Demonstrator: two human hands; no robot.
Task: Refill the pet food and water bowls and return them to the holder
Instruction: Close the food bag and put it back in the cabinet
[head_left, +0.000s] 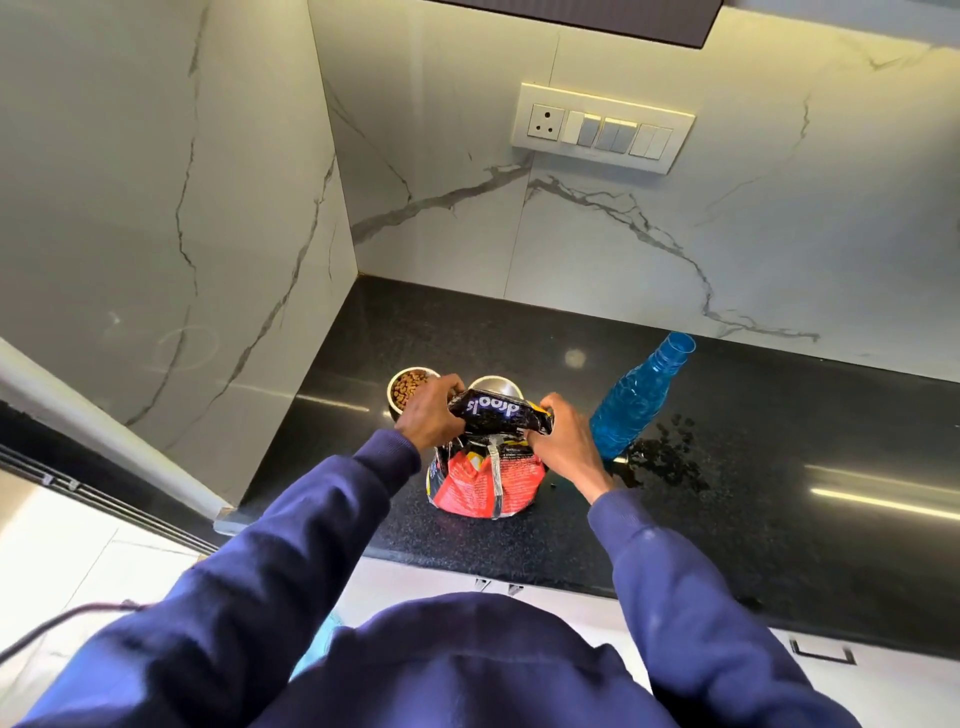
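Observation:
A red and black pet food bag (483, 483) stands upright on the black counter (727, 519). Its black top flap is folded over. My left hand (428, 410) grips the flap's left end and my right hand (563, 441) grips its right end. Behind the bag sit two steel bowls. The left bowl (405, 389) holds brown kibble. The right bowl (493, 387) is mostly hidden by the bag, so its contents cannot be seen. A blue plastic water bottle (636, 400) with no cap stands to the right of the bag. No holder is in view.
Marble walls close the corner at the left and back, with a switch panel (602, 127) high on the back wall. A wet patch (670, 457) spreads on the counter by the bottle's base. White drawer fronts run below the counter edge.

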